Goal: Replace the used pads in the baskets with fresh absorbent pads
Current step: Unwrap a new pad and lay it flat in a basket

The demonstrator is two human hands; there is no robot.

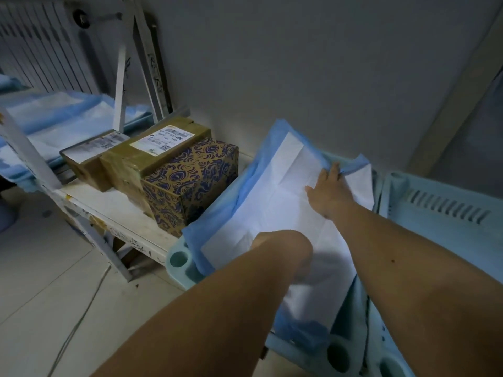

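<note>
Dim grey walls and a pale tiled floor frame the scene, with a white metal shelf (109,210) standing well to the left of both hands. On it sit two taped cardboard parcels (128,156) and, nearer the hands, a patterned box (190,183) that stands just beside the light blue basket (178,261). A fresh absorbent pad (275,197), white with a blue border, is spread inside that basket. The left hand (299,268) reaches down onto the near part of the pad, but the forearm hides its fingers, so whether it grips or only presses cannot be told. Further right, the right hand (328,193) lies flat with fingers straight and spread, smoothing the pad's far corner while holding nothing. Beyond the right arm stands a second basket (446,208) with no pad visible in it. The pad's blue edges ride up over the basket walls; pressing too hard on one side could drag the sheet askew, bunch it, or leave a corner uncovered.
</note>
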